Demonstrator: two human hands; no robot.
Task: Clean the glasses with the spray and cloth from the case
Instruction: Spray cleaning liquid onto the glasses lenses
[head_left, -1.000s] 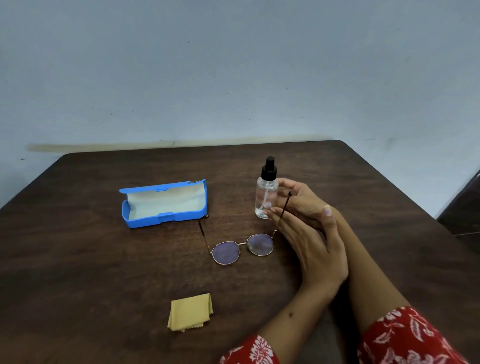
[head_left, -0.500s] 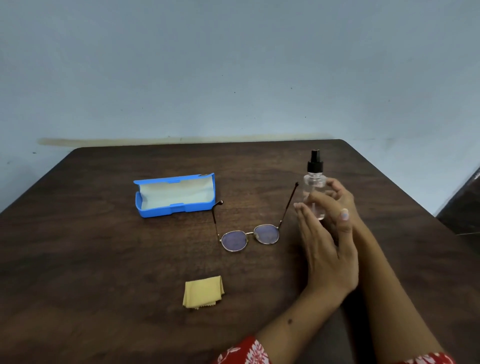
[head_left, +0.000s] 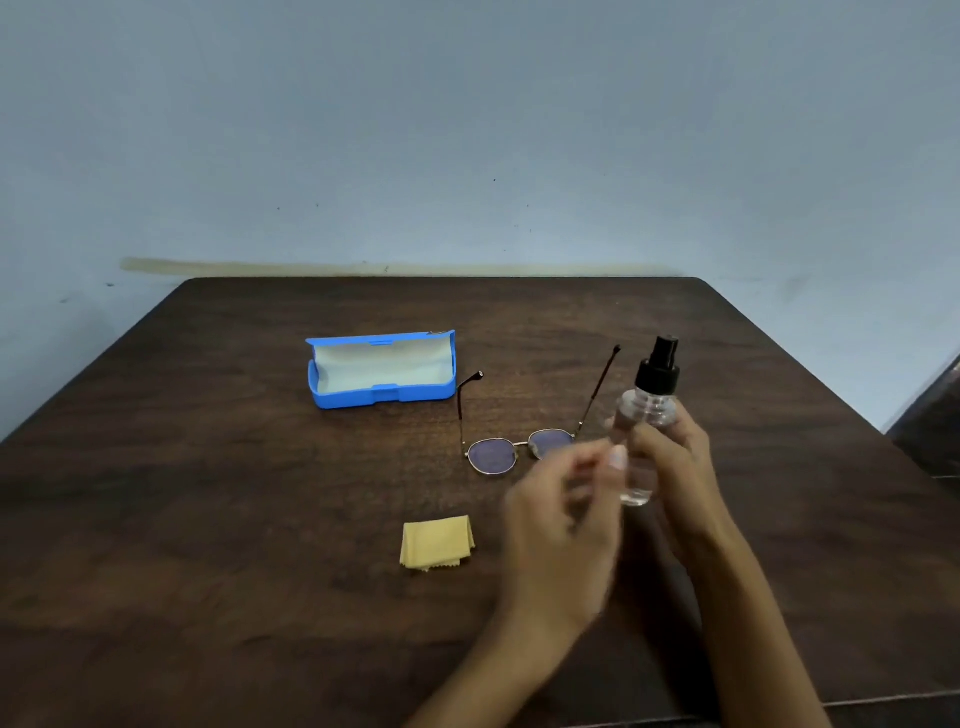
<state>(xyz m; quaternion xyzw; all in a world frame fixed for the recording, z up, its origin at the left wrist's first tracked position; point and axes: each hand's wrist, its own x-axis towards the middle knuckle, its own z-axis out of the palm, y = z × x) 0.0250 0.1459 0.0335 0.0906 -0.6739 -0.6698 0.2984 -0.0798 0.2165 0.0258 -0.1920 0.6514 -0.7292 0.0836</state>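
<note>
Fingers of the right hand (head_left: 670, 457) curl round the clear spray bottle (head_left: 647, 415), lifted right of the glasses (head_left: 519, 447). Left hand (head_left: 561, 525), blurred and loosely curled, holds nothing, just left of the bottle.

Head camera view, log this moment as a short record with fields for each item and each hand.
clear spray bottle with black pump: lifted off the table, tilted, gripped by right hand
left hand: blurred, fingers loosely curled, beside the bottle
gold-rimmed round glasses: on dark wooden table, arms unfolded
folded yellow cloth: on table, untouched
blue glasses case: open
</note>
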